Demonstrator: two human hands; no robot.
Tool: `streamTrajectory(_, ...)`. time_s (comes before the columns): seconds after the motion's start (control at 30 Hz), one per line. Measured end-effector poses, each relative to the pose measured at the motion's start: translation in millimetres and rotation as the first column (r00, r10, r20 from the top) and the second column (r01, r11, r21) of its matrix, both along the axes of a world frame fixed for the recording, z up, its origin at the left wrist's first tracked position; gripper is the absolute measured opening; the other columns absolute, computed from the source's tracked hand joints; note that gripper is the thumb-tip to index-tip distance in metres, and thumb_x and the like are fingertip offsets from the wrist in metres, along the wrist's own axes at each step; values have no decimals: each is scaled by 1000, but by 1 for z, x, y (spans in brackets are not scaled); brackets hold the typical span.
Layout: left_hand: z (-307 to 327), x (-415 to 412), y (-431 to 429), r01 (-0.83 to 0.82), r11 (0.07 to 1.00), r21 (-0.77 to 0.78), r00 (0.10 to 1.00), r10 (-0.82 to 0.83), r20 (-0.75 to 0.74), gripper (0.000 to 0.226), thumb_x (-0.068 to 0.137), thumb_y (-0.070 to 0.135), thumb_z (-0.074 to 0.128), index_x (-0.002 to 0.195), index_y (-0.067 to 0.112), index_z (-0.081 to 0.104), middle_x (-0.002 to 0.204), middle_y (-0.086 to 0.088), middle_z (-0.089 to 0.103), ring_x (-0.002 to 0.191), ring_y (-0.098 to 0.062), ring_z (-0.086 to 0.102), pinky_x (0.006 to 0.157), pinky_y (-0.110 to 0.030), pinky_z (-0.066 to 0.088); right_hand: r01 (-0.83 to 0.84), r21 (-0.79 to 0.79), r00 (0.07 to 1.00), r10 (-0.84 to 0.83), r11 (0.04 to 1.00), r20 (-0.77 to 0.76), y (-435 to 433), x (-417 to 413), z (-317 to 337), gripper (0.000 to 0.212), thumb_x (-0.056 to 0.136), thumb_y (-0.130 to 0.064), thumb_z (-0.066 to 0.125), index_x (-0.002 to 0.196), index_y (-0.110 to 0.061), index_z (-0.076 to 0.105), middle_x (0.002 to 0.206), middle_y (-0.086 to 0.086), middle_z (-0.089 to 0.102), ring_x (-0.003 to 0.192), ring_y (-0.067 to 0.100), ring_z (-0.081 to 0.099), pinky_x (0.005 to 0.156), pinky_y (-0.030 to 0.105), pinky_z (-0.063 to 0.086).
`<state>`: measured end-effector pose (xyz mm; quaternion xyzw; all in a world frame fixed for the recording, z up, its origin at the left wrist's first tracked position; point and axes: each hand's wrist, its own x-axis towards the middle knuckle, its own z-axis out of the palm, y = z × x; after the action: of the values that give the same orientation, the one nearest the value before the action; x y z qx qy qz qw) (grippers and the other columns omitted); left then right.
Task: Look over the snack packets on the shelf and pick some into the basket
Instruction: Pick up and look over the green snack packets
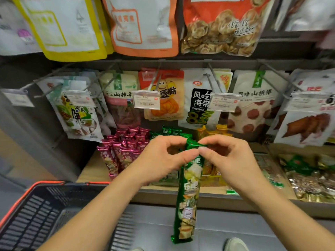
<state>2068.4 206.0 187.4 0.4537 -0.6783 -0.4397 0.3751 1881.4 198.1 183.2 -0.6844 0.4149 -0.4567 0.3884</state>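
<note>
Both hands, left (161, 160) and right (228, 158), are pinching the top of a hanging green snack strip (188, 192), each grip holding it above the basket (27, 196).

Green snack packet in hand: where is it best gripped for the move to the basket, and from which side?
Pinch the green snack packet by its flat top end, coming from above. It hangs long and upright, and the left hand and right hand both pinch that end. The basket sits lower left.
</note>
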Motion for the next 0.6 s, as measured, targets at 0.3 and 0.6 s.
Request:
streamTrajectory(0.3, 0, -8, 4, -140, 979, 149, 903, 188, -387, 11, 78, 23, 76, 88, 19, 80, 86, -6, 75, 77, -15, 68, 64, -24, 55, -288, 321, 958, 276, 902, 84, 2, 14, -17, 53, 85, -57, 47, 131, -32, 53, 117, -11, 67, 103, 1, 64, 89, 21, 50)
streamTrajectory(0.6, 0, -14, 2, -154, 951, 267, 819, 274, -504, 18, 80, 25, 66, 79, 12, 78, 78, -4, 72, 70, -9, 65, 57, -22, 54, -212, 273, 975, 183, 938, 130, 2, 21, -15, 46, 90, -58, 42, 95, -19, 66, 66, -5, 62, 55, 5, 55, 53, 21, 44)
